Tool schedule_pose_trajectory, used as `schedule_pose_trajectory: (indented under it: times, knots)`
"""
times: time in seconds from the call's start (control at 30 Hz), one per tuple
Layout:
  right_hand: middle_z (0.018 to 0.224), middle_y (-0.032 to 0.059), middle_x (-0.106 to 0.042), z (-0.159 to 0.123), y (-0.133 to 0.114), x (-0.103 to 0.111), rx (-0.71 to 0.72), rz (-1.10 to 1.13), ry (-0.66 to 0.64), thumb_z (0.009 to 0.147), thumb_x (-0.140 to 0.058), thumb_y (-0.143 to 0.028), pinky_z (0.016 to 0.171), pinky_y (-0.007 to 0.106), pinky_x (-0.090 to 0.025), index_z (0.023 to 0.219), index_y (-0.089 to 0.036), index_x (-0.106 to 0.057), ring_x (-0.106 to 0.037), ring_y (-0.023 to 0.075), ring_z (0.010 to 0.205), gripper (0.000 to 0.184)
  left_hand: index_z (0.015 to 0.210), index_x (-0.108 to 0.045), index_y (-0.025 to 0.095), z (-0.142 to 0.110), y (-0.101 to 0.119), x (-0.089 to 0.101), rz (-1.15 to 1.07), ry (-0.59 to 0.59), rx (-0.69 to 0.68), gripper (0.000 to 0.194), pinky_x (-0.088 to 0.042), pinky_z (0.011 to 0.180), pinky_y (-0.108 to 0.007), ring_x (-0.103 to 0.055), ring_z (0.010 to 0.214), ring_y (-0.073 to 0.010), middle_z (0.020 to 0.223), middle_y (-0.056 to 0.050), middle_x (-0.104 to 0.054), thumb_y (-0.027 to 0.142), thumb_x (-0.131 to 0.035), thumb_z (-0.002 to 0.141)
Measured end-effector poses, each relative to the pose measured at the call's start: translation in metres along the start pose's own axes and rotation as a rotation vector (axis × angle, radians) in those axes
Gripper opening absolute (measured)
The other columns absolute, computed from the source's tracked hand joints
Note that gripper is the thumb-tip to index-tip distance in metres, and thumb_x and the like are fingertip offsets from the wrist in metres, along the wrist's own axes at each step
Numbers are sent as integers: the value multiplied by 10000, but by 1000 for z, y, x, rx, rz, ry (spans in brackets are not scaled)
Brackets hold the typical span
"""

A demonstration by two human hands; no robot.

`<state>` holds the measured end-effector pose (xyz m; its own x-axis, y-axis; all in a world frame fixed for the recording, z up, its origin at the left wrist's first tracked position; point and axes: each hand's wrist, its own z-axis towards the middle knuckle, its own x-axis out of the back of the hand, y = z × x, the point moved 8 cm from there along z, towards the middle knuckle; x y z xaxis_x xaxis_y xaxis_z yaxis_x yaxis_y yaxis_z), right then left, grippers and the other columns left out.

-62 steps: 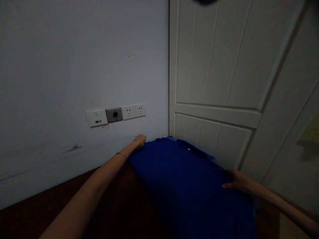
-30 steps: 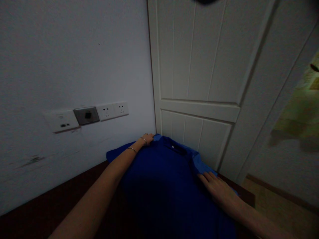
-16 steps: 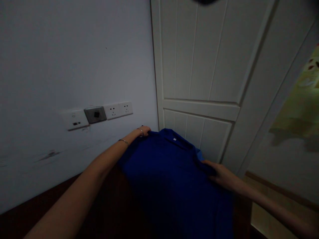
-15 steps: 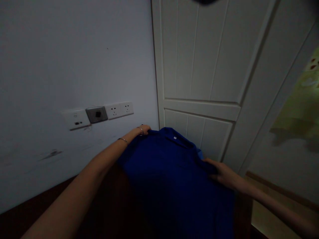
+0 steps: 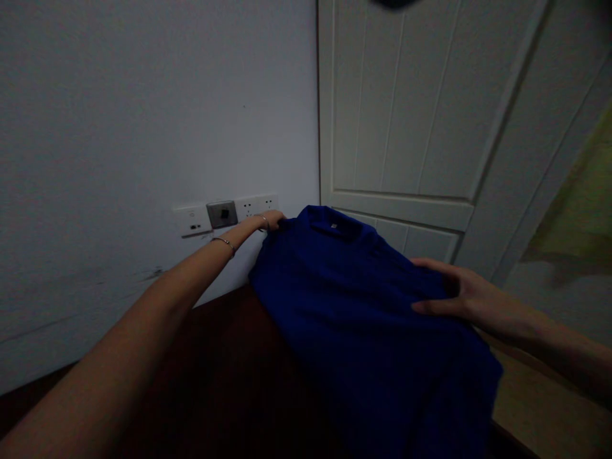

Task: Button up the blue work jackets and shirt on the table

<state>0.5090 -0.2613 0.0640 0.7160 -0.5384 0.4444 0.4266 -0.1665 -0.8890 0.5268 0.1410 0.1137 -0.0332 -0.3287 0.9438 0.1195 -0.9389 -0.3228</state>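
Note:
A dark blue shirt (image 5: pixel 354 287) is spread out in front of me, its collar at the far end with a small pale label inside the neck. My left hand (image 5: pixel 274 220), with bracelets on the wrist and forearm, is closed on the shirt's far left shoulder. At the other shoulder, my right hand (image 5: pixel 459 293) grips the cloth, thumb on top and a finger along the upper edge; its other fingers are hidden. The lower part of the shirt fades into shadow.
A dark reddish-brown surface (image 5: pixel 229 357) lies under the shirt. Behind it is a white wall (image 5: pixel 167 115) with a row of sockets (image 5: pixel 222 214), beside a white panelled door (image 5: pixel 396 115). Yellowish cloth (image 5: pixel 574 204) hangs at the right. The light is dim.
The shirt's collar and both hands appear higher in view, and more of the shirt's right side shows. My right hand has shifted right and its thumb and finger are wider apart. The view has turned slightly left.

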Motion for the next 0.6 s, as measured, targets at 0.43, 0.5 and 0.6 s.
schedule_pose_trajectory:
  times: [0.43, 0.5, 0.6]
  knots:
    - [981, 18, -668, -20, -83, -34, 104, 268, -34, 653, -721, -205, 728, 307, -578, 1296, -249, -383, -663, 167, 782, 728, 1036, -626, 89, -39, -38, 77, 102, 13, 178, 364, -346, 807, -230, -552, 888, -153, 931, -58, -637, 117, -536, 684]
    - [957, 8, -678, -24, -84, -43, 102, 302, -9, 638, -736, -199, 699, 309, -587, 1297, -263, -390, -668, 167, 739, 747, 1038, -632, 93, -41, -43, 75, 91, 7, 162, 373, -356, 814, -247, -557, 889, -162, 924, -62, -635, 142, -549, 678]
    - [969, -8, -683, -28, -85, -51, 109, 319, 15, 616, -753, -199, 696, 358, -592, 1302, -306, -390, -671, 187, 720, 784, 1040, -632, 84, -39, -52, 74, 57, -3, 115, 368, -364, 812, -256, -559, 845, -140, 869, -39, -631, 160, -536, 693]
